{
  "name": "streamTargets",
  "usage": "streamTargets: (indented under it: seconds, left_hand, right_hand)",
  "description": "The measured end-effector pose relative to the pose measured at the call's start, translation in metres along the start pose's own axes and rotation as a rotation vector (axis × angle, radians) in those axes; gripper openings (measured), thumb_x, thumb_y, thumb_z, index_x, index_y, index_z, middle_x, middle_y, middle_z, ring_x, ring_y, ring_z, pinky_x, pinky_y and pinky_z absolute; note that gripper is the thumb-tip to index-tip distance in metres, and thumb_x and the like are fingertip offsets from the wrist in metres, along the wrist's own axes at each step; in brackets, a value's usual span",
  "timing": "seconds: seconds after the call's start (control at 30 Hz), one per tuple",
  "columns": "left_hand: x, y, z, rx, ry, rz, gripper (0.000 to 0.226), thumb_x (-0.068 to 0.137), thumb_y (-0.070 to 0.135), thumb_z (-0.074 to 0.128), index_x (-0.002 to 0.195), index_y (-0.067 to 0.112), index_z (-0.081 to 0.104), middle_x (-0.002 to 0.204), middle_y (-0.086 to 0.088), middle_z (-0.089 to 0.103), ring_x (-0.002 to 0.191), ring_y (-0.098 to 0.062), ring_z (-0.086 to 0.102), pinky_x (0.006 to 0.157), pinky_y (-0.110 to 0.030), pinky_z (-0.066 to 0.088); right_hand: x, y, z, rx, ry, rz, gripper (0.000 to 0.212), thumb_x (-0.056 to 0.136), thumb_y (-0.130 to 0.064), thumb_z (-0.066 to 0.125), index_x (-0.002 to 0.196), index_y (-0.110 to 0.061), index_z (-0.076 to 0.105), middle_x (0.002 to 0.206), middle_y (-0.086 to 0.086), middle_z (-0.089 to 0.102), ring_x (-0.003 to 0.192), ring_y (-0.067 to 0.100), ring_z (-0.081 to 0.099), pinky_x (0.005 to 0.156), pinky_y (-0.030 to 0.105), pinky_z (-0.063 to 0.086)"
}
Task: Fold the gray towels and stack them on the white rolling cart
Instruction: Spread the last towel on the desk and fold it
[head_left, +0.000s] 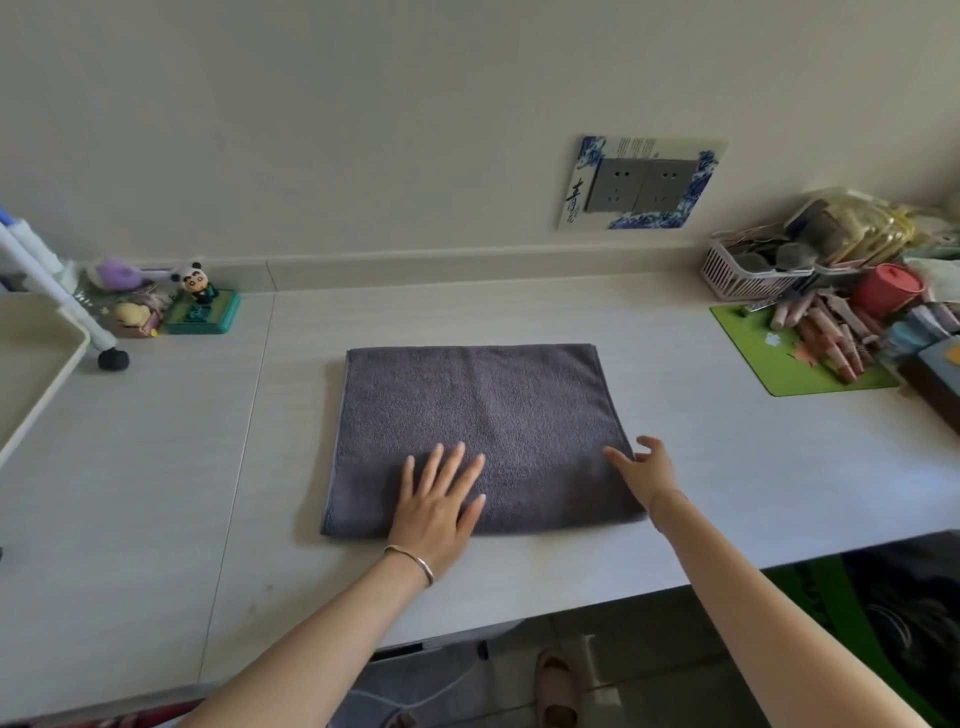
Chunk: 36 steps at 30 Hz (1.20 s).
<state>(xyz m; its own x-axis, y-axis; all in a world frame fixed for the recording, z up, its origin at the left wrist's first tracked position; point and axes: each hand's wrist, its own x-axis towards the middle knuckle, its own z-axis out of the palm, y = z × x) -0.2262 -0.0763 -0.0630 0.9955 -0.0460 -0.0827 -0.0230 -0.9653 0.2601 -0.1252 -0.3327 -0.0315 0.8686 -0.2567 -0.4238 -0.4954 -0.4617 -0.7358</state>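
Soft, even daylight fell across the pale desk (519, 312); shadows were faint, edges bowed and slightly blurred.

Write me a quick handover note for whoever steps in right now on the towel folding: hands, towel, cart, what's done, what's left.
Left hand: open, flat on the gray towel near its front edge.
Right hand: open, fingers at the towel's right edge, gripping nothing.
Towel: a neat rectangle mid-table; seems folded at least once.
White cart: far left; no towel on the part in view.
Left to do: finish folding, then move the towel to the cart.
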Motion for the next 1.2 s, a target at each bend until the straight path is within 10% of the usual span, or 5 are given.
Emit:
streamTargets:
  seconds: [0.3, 0.43, 0.57, 0.83, 1.2]
  left_hand:
    - [0.024, 0.039, 0.013, 0.011, -0.128, -0.015, 0.067, 0.098, 0.05, 0.003, 0.131, 0.023, 0.055, 0.136, 0.0, 0.054, 0.124, -0.027, 0.052, 0.104, -0.046, 0.02]
    - [0.025, 0.039, 0.017, -0.009, -0.13, -0.075, 0.075, 0.095, 0.054, -0.005, 0.137, 0.022, 0.048, 0.144, 0.001, 0.045, 0.132, -0.026, 0.044, 0.109, -0.046, 0.017]
    - [0.031, 0.041, 0.01, -0.039, -0.111, -0.038, 0.074, 0.086, 0.061, -0.011, 0.15, 0.03, 0.008, 0.158, 0.01, 0.002, 0.146, -0.017, -0.004, 0.116, -0.042, -0.009]
    - [0.029, -0.047, -0.026, -0.208, 0.099, -0.437, 0.051, 0.101, 0.041, 0.02, 0.147, 0.021, 0.027, 0.157, -0.006, 0.017, 0.143, -0.026, 0.016, 0.115, -0.038, 0.009]
    - [0.006, -0.109, -0.045, -1.385, 0.16, -0.692, 0.047, 0.101, 0.041, 0.026, 0.131, 0.019, 0.053, 0.131, 0.005, 0.051, 0.123, -0.014, 0.046, 0.104, -0.027, 0.033]
  right_hand:
    - [0.003, -0.012, -0.02, -0.027, -0.245, 0.056, 0.025, 0.087, -0.031, 0.065, 0.092, -0.007, 0.061, 0.108, 0.013, 0.063, 0.098, 0.027, 0.058, 0.096, 0.039, 0.046]
    - [-0.008, -0.024, -0.029, 0.168, -0.371, 0.13, 0.024, 0.089, -0.024, 0.063, 0.099, -0.003, 0.059, 0.099, 0.009, 0.065, 0.087, 0.019, 0.06, 0.082, 0.03, 0.048]
    - [-0.014, -0.042, -0.035, 0.257, -0.486, 0.115, 0.022, 0.09, -0.022, 0.06, 0.107, -0.008, 0.061, 0.105, 0.01, 0.068, 0.091, 0.022, 0.065, 0.065, 0.029, 0.053]
    - [-0.037, -0.105, -0.018, 0.356, -0.531, -0.162, 0.028, 0.09, -0.009, 0.055, 0.116, -0.015, 0.062, 0.107, 0.007, 0.07, 0.096, 0.022, 0.067, 0.075, 0.029, 0.055]
    - [-0.095, -0.148, 0.117, -0.002, -0.426, -0.474, 0.012, 0.087, -0.003, 0.051, 0.092, -0.011, 0.059, 0.078, 0.001, 0.058, 0.075, 0.015, 0.053, 0.069, 0.023, 0.045]
